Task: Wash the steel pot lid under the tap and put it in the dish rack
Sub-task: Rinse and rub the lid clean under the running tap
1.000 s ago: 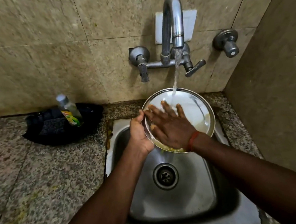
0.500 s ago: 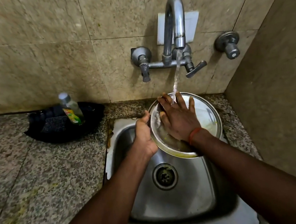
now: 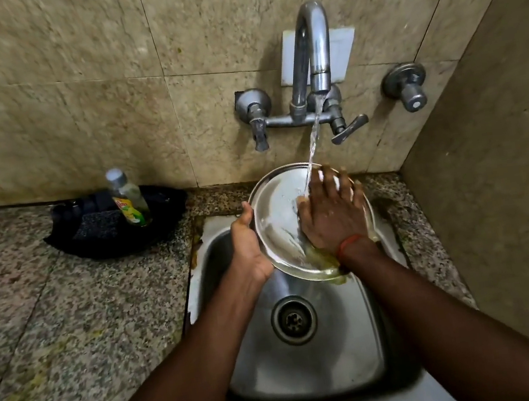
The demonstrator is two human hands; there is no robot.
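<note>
A steel lid (image 3: 279, 218) is held tilted over the sink (image 3: 315, 364) so tap (image 3: 313, 55) water runs off it. The left hand (image 3: 245, 241) grips its rim to steady it; the right hand (image 3: 330, 214), fingers flat, rubs its face.

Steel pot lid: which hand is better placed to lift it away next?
Probably the left. The left hand grips the steel pot lid by its rim, while the right hand lies flat on its face under the running water, gripping nothing.
</note>
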